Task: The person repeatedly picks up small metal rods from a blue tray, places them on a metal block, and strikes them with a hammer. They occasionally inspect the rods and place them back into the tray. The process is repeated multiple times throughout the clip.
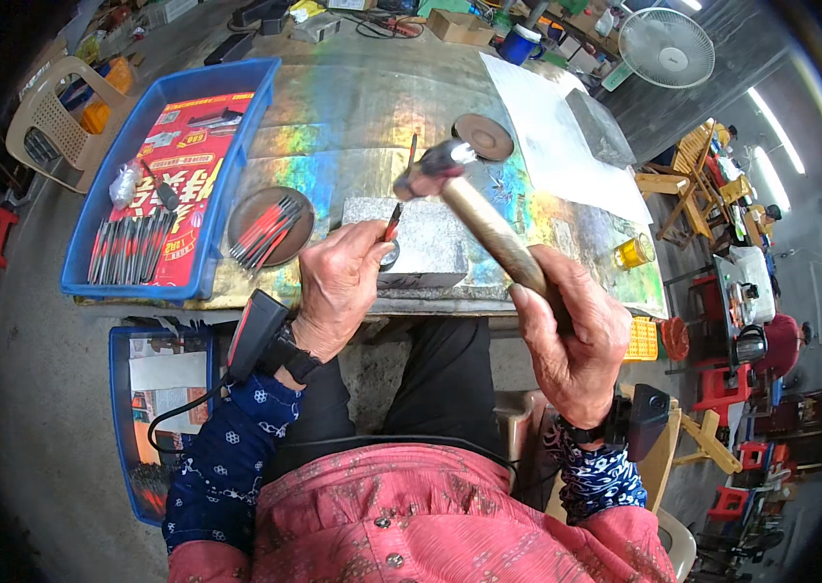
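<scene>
My left hand (341, 284) pinches a thin red-and-black rod (393, 222) upright between thumb and fingertips, over the near left part of a grey block (430, 233). Beside those fingertips is a small, round, shiny thing (389, 257) that I cannot make out. My right hand (576, 335) is wrapped round the wooden handle of a hammer (493, 231). Its metal head is raised above the block, blurred and apart from the rod. Left of the block, a round brown dish (300, 243) holds several similar red-and-black rods (267, 231).
A blue tray (72, 262) at the left holds more rods on red printed card. A brown disc (484, 137), a white sheet (547, 126) and a yellow jar (633, 252) lie across the table. Below the edge stands a blue bin (123, 428); a fan (665, 49) is far right.
</scene>
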The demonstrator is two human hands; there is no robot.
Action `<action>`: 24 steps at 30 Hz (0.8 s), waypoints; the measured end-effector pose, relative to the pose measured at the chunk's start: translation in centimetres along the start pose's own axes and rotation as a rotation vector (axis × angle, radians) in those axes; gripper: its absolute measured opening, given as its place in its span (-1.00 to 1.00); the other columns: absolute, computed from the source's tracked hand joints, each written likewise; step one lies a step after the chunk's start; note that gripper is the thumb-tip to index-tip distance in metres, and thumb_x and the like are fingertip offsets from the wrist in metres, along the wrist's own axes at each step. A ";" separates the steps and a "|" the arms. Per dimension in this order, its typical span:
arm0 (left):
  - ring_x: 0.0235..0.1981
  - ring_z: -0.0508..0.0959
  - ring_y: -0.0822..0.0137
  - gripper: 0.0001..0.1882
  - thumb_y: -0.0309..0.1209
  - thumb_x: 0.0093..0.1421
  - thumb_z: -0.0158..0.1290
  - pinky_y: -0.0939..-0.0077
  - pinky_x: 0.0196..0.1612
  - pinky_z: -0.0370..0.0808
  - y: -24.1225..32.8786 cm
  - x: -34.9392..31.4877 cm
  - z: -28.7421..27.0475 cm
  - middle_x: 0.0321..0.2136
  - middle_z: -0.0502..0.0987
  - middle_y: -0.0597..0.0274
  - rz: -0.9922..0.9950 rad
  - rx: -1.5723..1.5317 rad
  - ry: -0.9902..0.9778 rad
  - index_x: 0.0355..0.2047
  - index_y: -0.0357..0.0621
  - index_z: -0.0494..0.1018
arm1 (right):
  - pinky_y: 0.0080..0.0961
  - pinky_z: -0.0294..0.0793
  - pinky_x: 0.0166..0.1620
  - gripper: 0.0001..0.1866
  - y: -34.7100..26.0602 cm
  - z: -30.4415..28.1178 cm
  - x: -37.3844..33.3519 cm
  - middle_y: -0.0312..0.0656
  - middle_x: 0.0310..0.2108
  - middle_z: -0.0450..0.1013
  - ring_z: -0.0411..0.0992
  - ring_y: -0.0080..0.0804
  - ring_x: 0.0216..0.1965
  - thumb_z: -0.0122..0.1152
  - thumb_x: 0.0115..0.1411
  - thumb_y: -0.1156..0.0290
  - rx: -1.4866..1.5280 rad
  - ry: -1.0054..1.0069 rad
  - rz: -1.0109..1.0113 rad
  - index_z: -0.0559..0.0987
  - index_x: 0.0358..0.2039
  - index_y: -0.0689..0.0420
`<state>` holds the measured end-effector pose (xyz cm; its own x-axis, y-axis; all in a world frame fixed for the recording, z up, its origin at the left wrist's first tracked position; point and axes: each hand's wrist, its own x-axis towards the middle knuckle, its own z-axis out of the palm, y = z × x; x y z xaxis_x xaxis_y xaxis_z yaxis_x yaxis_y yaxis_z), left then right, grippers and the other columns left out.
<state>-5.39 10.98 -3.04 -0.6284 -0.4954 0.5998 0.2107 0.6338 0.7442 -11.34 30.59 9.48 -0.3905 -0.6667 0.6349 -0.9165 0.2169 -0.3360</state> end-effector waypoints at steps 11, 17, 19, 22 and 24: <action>-0.40 0.62 0.26 -0.85 -0.65 0.07 0.15 0.49 -0.33 0.51 -0.1 0.0 0.1 -0.42 0.60 0.04 0.001 -0.010 0.015 -0.30 -0.36 0.52 | -0.43 0.46 -0.41 -0.72 -0.1 -0.2 0.9 0.03 -0.50 0.45 0.47 -0.20 -0.54 0.22 0.15 0.52 0.103 -0.197 0.185 0.51 -0.11 0.29; -0.39 0.62 0.26 -0.85 -0.65 0.07 0.15 0.50 -0.33 0.51 0.0 0.0 0.0 -0.41 0.60 0.03 0.002 0.005 0.000 -0.30 -0.36 0.53 | -0.51 0.42 -0.45 -0.75 -0.9 -1.8 1.1 -0.07 -0.57 0.43 0.43 -0.40 -0.57 0.21 0.14 0.53 0.065 -0.160 0.257 0.54 -0.14 0.28; -0.38 0.63 0.26 -0.85 -0.65 0.07 0.15 0.50 -0.32 0.51 0.0 -0.1 0.0 -0.41 0.60 0.02 -0.007 0.004 -0.006 -0.30 -0.36 0.53 | -0.55 0.46 -0.37 -0.71 -1.3 -2.8 1.5 -0.12 -0.48 0.52 0.45 -0.50 -0.51 0.18 0.15 0.52 0.069 0.048 0.121 0.54 -0.10 0.35; -0.38 0.63 0.25 -0.85 -0.65 0.08 0.14 0.50 -0.32 0.51 0.0 -0.2 0.1 -0.40 0.60 0.02 -0.023 -0.004 0.000 -0.30 -0.36 0.53 | -0.47 0.48 -0.28 -0.70 -1.5 -2.4 1.6 -0.02 -0.41 0.53 0.48 -0.40 -0.44 0.17 0.18 0.50 0.181 0.337 0.003 0.53 -0.10 0.38; -0.38 0.63 0.25 -0.85 -0.65 0.07 0.14 0.50 -0.33 0.51 -0.1 -0.2 0.1 -0.40 0.60 0.02 -0.017 -0.013 0.015 -0.30 -0.36 0.53 | -0.42 0.49 -0.26 -0.70 -1.4 -1.1 1.2 0.04 -0.40 0.52 0.50 -0.33 -0.42 0.17 0.19 0.49 0.072 0.081 0.111 0.52 -0.10 0.39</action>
<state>-5.38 11.10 -3.24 -0.6210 -0.5145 0.5914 0.2097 0.6179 0.7578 -10.68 30.23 11.47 -0.4972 -0.5814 0.6440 -0.8601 0.2327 -0.4540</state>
